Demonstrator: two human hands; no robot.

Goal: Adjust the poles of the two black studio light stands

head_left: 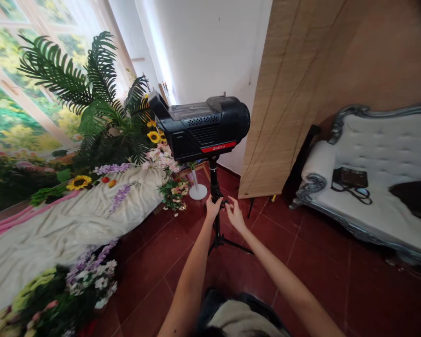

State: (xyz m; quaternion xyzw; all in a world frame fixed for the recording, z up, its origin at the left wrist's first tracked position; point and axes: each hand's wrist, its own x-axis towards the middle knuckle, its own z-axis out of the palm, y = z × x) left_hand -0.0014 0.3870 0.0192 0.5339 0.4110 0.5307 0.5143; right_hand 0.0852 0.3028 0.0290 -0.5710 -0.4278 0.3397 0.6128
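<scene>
Clasping the black stand [214, 179] beneath the black lamp [201, 124], six o'clock from centre, with the left hand [213, 208]; beside its three-o'clock knob [225, 202] with the right hand [235, 216], impossible to tell if gripping.

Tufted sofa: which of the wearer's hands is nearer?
Right. The right hand is on the sofa side of the light stand; the left hand is at the pole, farther from the sofa.

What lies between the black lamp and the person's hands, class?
In the head view, the upper part of the black stand runs between the lamp above and the left hand and right hand below.
</scene>
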